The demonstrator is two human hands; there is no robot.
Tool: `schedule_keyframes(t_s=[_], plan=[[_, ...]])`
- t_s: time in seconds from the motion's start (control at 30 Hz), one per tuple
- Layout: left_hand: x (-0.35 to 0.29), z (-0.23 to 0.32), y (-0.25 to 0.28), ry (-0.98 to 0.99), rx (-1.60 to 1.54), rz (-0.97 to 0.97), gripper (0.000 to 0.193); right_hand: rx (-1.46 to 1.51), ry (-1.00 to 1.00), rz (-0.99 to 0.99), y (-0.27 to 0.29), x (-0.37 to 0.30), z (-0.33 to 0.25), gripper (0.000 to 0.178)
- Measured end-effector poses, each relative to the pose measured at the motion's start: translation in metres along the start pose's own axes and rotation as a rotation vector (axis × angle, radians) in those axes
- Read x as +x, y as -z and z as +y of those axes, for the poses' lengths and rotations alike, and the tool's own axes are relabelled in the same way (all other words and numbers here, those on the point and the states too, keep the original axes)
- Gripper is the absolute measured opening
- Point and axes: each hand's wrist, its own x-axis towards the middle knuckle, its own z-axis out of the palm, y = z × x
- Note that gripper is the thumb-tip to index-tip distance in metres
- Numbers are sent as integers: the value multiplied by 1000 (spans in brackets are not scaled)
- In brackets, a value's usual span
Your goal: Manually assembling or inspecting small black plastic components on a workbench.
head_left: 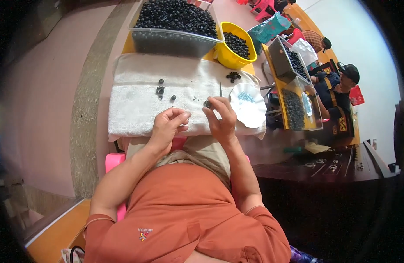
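My right hand [222,117] pinches a small dark round part [207,104] between thumb and fingertips, above a white towel [132,103]. Just left of it, my left hand [167,127] has thumb and fingers pressed together. A tiny dark speck shows at its fingertips, too small to name. Beyond the left hand, a few loose dark round parts [160,90] lie on the towel, with another [173,97] nearer. To the right of my right hand sits a white scalloped plate [250,120] with many tiny light-blue pieces. A thin dark rod-like tool [220,90] rests beside the plate.
At the far edge stand a clear bin [175,41] heaped with black round parts and a yellow basin [224,57] of similar parts. A small dark pile [233,77] lies before the basin. Off to the right, a person [338,87] sits at another table with clear bins [318,118].
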Motion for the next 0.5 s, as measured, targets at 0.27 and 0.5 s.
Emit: schedule_keyframes(t_s=[0.27, 0.5], plan=[[2, -3, 2, -10, 2, -12, 12, -28, -69, 21, 9, 3, 4, 36], [3, -2, 3, -1, -22, -28, 11, -80, -66, 100, 28, 13, 19, 31]])
